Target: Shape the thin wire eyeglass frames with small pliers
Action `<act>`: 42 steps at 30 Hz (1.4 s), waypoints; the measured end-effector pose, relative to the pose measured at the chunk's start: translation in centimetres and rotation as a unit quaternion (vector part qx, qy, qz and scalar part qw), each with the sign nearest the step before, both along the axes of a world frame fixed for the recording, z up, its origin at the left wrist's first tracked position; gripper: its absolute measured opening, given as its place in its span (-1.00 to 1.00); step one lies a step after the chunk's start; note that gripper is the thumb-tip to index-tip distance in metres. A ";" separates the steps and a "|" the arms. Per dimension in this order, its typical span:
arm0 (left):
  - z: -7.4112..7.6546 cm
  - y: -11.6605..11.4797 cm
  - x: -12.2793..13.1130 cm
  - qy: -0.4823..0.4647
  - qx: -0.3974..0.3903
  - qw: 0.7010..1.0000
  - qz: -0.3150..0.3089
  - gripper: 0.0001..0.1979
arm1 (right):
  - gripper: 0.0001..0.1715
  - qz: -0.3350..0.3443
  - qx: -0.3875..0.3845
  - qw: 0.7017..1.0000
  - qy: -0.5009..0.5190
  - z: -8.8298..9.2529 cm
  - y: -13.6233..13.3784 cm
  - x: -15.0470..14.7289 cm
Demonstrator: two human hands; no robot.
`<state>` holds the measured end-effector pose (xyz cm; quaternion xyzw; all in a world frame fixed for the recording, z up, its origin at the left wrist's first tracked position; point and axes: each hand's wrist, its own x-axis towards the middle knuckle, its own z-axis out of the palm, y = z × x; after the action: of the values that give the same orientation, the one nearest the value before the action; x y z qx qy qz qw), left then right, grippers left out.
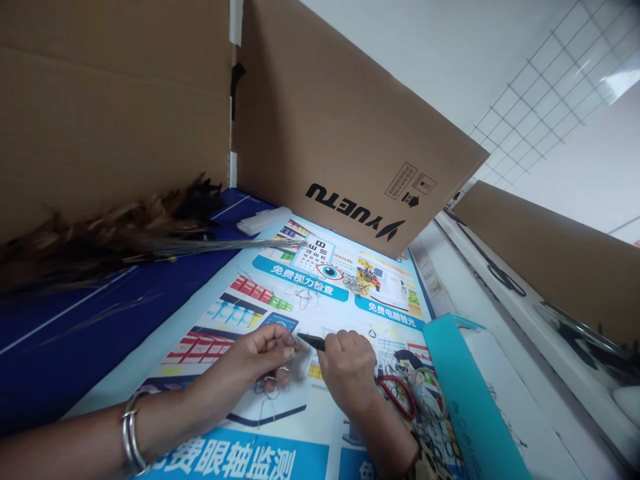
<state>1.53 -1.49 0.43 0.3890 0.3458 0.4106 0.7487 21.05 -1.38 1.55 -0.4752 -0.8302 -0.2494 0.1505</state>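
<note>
Two bare hands meet near the middle of the poster sheet (295,420), as seen from the head camera. Left hand (270,353): the thumb and fingers are pinched together on a thin wire piece (265,393), whose fine loops hang below the fingers over the near part of the sheet; its exact form is too small to tell. Two silvery bangles (131,433) circle the wrist. Right hand (350,370): the fingers are clamped around dark pliers (311,341), the narrow tip pointing left toward the left fingertips; whether it touches the wire cannot be told. Beyond the hands, a small silvery heap (355,285) lies on the far part of the sheet. To the far left, a bundle of straight wires (240,245) extends from brown and black feathers (115,227) across a blue surface (100,327) onto the sheet, with a white packet (264,220) just beyond. Right of the right hand, a red loop (400,397) lies beside a pale ring-shaped coil (429,395), next to a turquoise panel (475,400). Cardboard walls (320,133) stand along the left and far sides, the far one printed with dark lettering (350,210).
</note>
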 end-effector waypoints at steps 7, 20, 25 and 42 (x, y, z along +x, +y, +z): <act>0.0 0.0 0.1 0.035 0.004 0.999 0.001 -0.80 | -0.80 -0.002 0.002 1.000 -0.012 0.1 0.0 -0.1; -0.1 0.3 -0.1 0.028 0.015 0.999 0.003 -0.80 | -0.81 -0.002 -0.002 1.000 -0.009 -0.2 0.2 0.2; 0.1 0.8 -0.4 0.044 0.025 0.999 0.002 -0.81 | -0.84 0.020 0.002 0.999 -0.038 -0.1 0.7 1.0; -0.5 1.5 -0.8 0.073 0.048 0.995 -0.046 -0.81 | -0.82 0.046 -0.006 0.997 -0.069 0.1 0.8 1.4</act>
<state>0.70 0.01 -0.10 0.4684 0.3615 0.3625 0.7201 22.49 -0.57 1.69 -0.4192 -0.8611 -0.2695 0.1009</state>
